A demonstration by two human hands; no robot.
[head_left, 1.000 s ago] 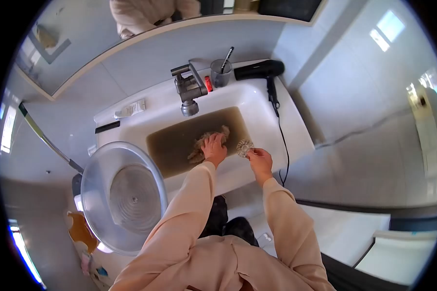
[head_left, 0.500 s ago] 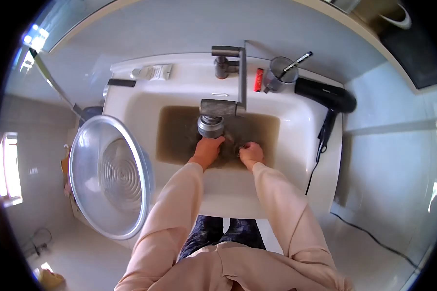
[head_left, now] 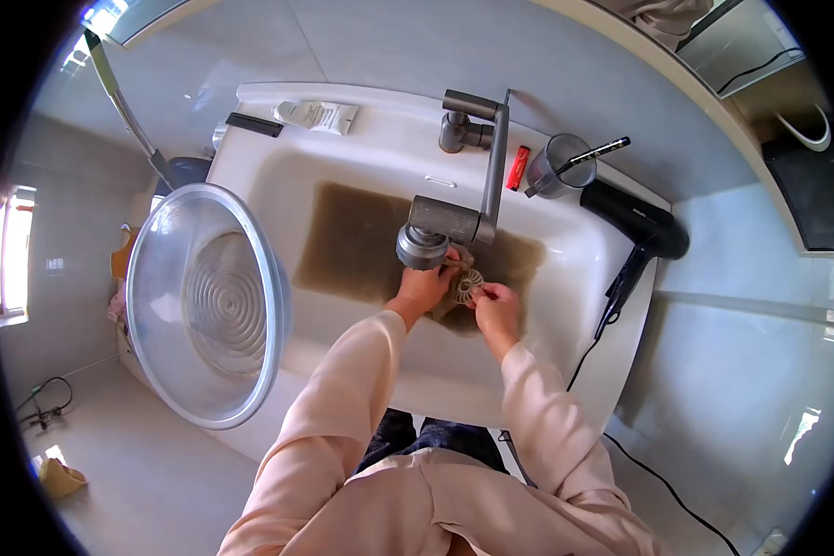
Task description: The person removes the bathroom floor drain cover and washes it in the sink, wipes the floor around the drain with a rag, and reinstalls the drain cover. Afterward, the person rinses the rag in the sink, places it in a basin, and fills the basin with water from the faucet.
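Murky brown water [head_left: 352,241] fills the bottom of the white sink [head_left: 389,360]. My left hand [head_left: 422,288] is by the grey faucet head [head_left: 423,248], its fingers closed on a wet, beige-brown, cloth-like piece [head_left: 463,260]. Pinched in my right hand [head_left: 499,313] is the edge of a pale round spoked piece [head_left: 469,286], flower-like in outline. It lies against the beige-brown material at the water surface; whether the two are joined I cannot tell. The faucet head hides part of my left fingers.
A large clear plastic basin [head_left: 273,361] leans at the sink's left. A white tube [head_left: 329,117] lies on the back rim. To the right are a red stick [head_left: 518,169], a cup [head_left: 554,190] holding a black pen-like item, and a black hair dryer [head_left: 635,221] with its cord.
Both hands have come up slightly from the water, and the round spoked piece and beige-brown material now show between them. The camera view has tilted and shifted.
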